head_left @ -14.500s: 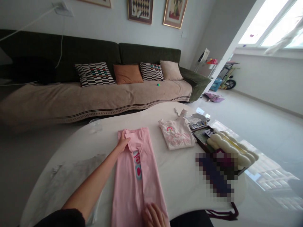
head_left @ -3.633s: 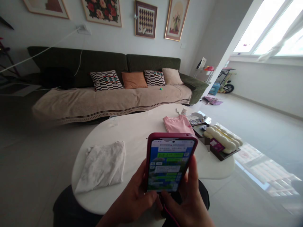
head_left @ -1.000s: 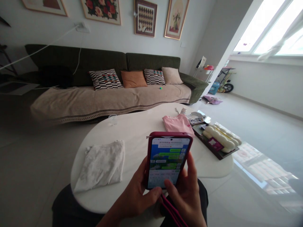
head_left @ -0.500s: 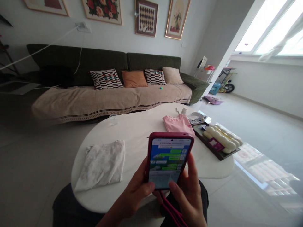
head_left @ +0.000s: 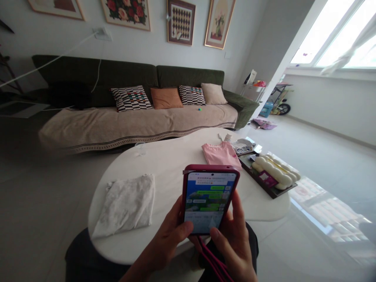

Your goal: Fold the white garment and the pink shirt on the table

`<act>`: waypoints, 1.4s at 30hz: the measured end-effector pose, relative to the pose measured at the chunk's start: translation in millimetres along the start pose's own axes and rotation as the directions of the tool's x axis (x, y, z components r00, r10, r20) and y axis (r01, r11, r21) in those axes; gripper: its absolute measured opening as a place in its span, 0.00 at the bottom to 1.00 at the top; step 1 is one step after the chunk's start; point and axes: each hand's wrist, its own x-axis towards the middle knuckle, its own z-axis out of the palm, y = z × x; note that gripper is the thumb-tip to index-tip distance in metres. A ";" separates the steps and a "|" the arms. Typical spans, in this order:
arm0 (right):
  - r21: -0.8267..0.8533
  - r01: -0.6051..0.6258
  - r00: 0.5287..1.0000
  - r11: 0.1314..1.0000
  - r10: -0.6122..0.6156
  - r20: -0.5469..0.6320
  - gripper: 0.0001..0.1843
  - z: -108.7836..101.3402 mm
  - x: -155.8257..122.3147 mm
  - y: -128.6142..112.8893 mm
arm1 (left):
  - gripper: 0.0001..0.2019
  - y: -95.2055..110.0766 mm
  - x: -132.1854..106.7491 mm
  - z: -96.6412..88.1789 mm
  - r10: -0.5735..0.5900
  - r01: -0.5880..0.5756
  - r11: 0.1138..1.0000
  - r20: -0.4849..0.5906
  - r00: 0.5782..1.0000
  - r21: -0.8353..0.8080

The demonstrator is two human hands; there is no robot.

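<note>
Upright in front of me is a smartphone (head_left: 205,203) in a dark red case, its screen lit with a chat and a keyboard. My left hand (head_left: 173,231) grips its left side, the thumb over the lower left of the screen. On the other side my right hand (head_left: 235,235) holds it too, with the thumb near the bottom right corner. A dark red strap (head_left: 213,262) hangs from the phone's lower end. Beyond the phone, a folded pink garment (head_left: 221,154) lies on the white table (head_left: 170,164). To the left is a folded light grey cloth (head_left: 129,203).
A dark tray (head_left: 255,178) with a cream, puffy item (head_left: 277,172) sits at the table's right end. Near the far edge stands a clear cup (head_left: 140,149). A green sofa (head_left: 129,72) with several cushions lines the wall behind.
My left thumb has shifted slightly up on the screen. Both hands keep the phone in nearly the same place.
</note>
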 end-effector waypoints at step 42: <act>-0.035 -0.045 0.999 0.998 0.044 -0.020 0.37 -2.7 -0.9 0.5 | 0.33 -17.9 -10.4 -11.3 0.035 -0.037 0.994 0.017 0.999 0.098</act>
